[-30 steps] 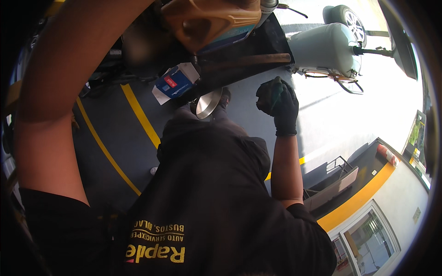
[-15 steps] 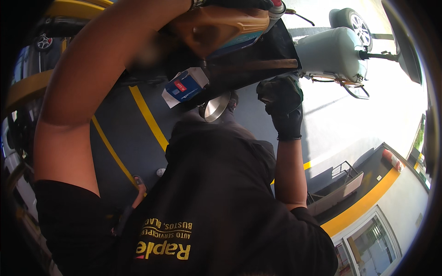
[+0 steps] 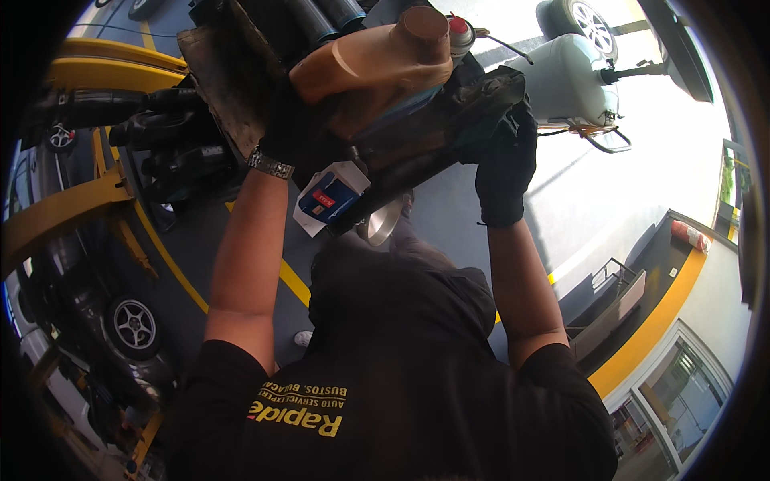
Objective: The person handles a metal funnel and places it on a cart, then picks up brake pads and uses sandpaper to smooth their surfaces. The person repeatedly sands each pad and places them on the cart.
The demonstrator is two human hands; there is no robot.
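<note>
My right hand (image 3: 507,172), in a black glove, is raised at the right end of a dark tray. Its fingers are closed around a dark, crumpled, cloth-like thing (image 3: 488,98). My left hand (image 3: 298,144), also gloved in black with a metal-band watch at the wrist, is at the tray's left part, below an orange-brown plastic jug (image 3: 373,68); deep shadow hides its fingers. Close to this hand, a small blue and white carton (image 3: 330,199) with an open flap sits at the tray's near side. A spray can with a red top (image 3: 459,34) stands beside the jug.
A pale grey tank (image 3: 565,84) with a hose stands to the right. Yellow lift arms (image 3: 76,210) and a vehicle wheel (image 3: 132,326) are at left. Below the tray hangs a round metal pan (image 3: 380,223). A worn brown board (image 3: 233,96) lies at far left.
My left hand has come down from above the jug to the tray's left part. My right hand has risen to the tray's right end. More of the jug now shows.
</note>
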